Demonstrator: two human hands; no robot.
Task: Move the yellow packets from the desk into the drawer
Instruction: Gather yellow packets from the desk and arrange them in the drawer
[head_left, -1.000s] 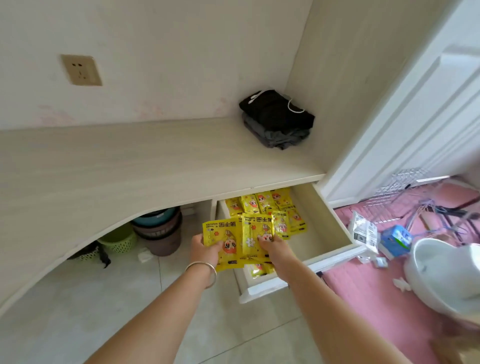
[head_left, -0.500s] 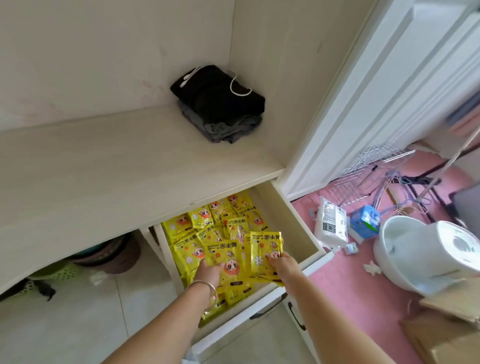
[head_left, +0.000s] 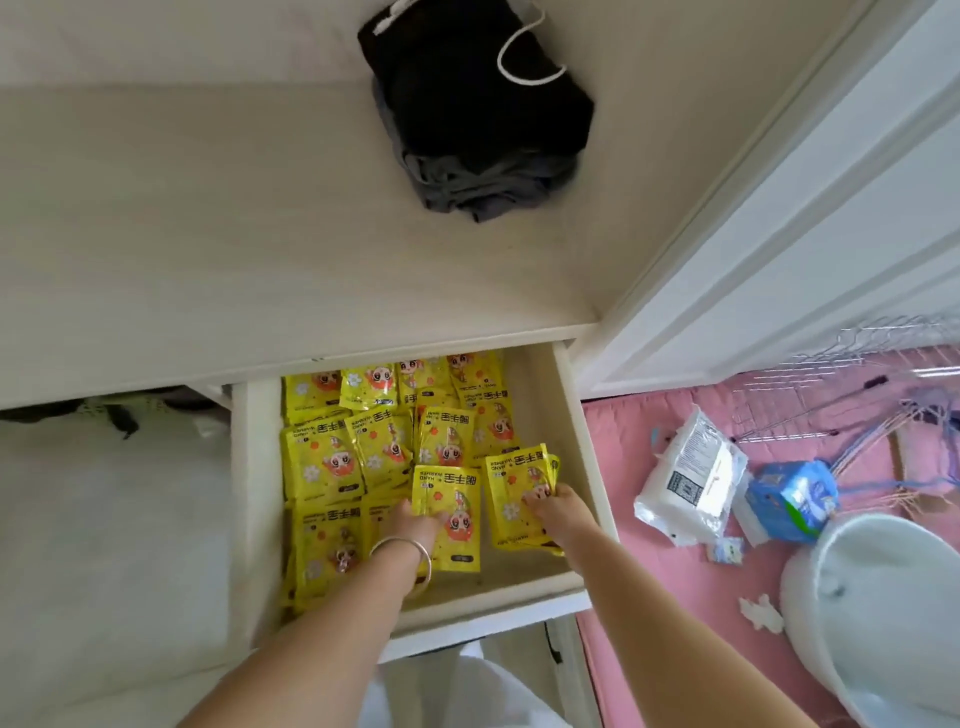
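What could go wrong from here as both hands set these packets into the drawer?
1. The right hand pinches a fanned stack near the drawer wall; letting go unevenly could scatter it.
2. The packets already overlap in heaps, so more could pile high and may snag under the desk edge on closing.
3. The left hand holds a packet over others; setting it down may shift them.

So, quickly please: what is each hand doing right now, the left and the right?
Left hand: holds one flat yellow foil packet over the open white drawer.
Right hand: grips a small stack of yellow packets.
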